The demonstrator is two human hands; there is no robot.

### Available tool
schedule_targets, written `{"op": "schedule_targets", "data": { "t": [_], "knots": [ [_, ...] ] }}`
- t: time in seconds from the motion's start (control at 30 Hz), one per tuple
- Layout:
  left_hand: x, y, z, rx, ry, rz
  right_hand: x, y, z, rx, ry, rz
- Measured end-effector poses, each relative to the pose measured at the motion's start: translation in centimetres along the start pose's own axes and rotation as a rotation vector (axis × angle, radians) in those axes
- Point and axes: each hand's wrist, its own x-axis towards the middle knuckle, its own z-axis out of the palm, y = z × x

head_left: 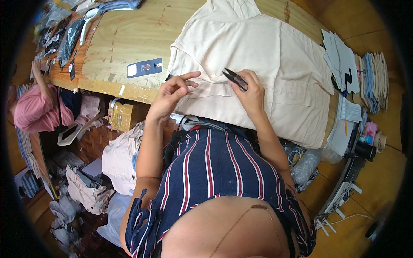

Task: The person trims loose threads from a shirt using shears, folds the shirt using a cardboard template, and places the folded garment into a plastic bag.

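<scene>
My right hand [251, 93] is closed around a pair of black thread snips [234, 78], their blades pointing up and left. Beneath the snips, a cream garment [254, 51] lies spread over the table, its lower edge hanging toward my lap. My left hand [173, 93] is raised at the garment's left side, index finger stretched out and the other fingers loosely bent; I see nothing held in it. Beyond that hand, a dark blue hang tag [144, 68] with a thin string lies flat on the wood, close to the garment's edge.
Papers [340, 56] and folded clothes [375, 81] line the table's right side. A white handheld tool [88, 21] and plastic-wrapped packs [69, 41] lie at the far left. A person in a pink top [38, 107] is at left. Cloth piles [88, 189] and a cardboard box [122, 115] are below.
</scene>
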Motion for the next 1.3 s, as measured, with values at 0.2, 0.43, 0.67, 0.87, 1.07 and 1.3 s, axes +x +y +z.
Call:
{"op": "schedule_targets", "data": {
  "t": [0.2, 0.43, 0.67, 0.87, 1.07, 1.3],
  "knots": [
    [-0.1, -0.8, 0.6, -0.174, 0.150, 0.001, 0.7, -0.2, 0.9, 0.155, -0.111, 0.059],
    [3.6, -0.9, 1.7, 0.454, 0.314, 0.088, -2.0, 0.0, 0.8, 0.022, -0.201, -0.169],
    [4.4, 0.0, 2.6, 0.461, 0.246, 0.107, -3.1, -0.2, 1.4, 0.011, -0.131, 0.086],
    [4.4, 0.0, 3.0, 0.347, 0.241, 0.109, -2.6, -0.1, 1.4, 0.028, -0.135, 0.051],
    [4.9, -0.2, 3.7, 0.301, 0.210, 0.113, -2.1, -0.5, 1.0, 0.064, -0.204, 0.067],
    [5.5, -0.1, 4.8, 0.319, 0.152, 0.104, -1.5, -0.4, 1.0, 0.113, -0.249, 0.056]
  ]
}}
